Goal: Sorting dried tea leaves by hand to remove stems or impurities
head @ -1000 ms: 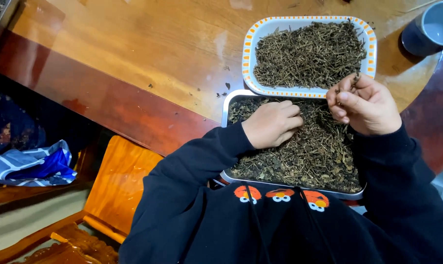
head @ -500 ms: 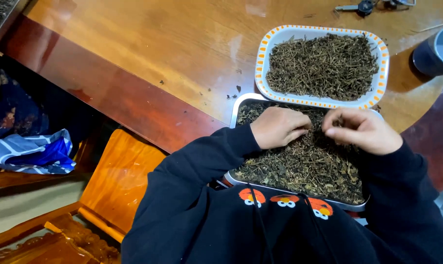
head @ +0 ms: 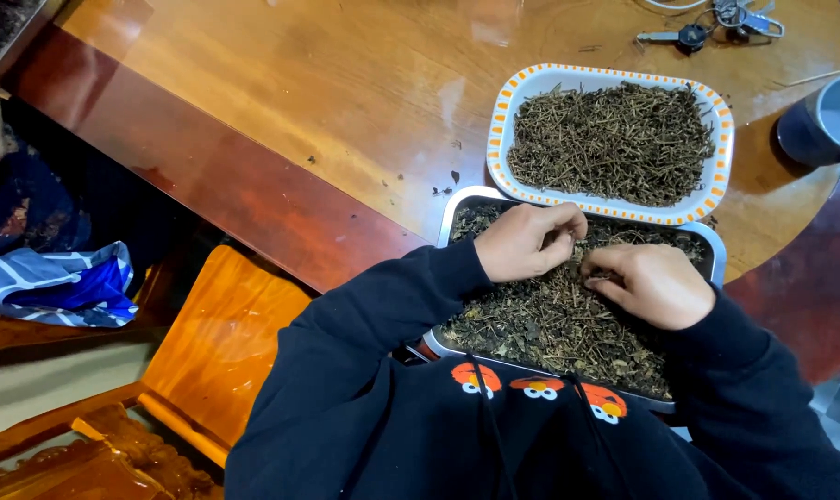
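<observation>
Right of centre in the frame: left hand (head: 528,243) and right hand (head: 651,282) resting knuckles-up on dried dark herb (head: 550,324) heaped in a metal tray (head: 450,218) at the table edge. Fingers of both curled down into the heap, tips close together; whether pinching any stems cannot be told. Just above, touching: orange-rimmed white tray (head: 500,120) of sorted stems (head: 614,139). Upper right: keys (head: 716,23), grey cup (head: 823,120).

We could not see the near rim of the metal tray (head: 457,208), which lay under our dark sleeves. Our left hand (head: 529,241) and right hand (head: 651,282) hid their fingertips in the dried stems (head: 550,324), so neither grip could be judged. The blue cup (head: 827,120) and keys (head: 716,23) were cut off by the picture's edge.
</observation>
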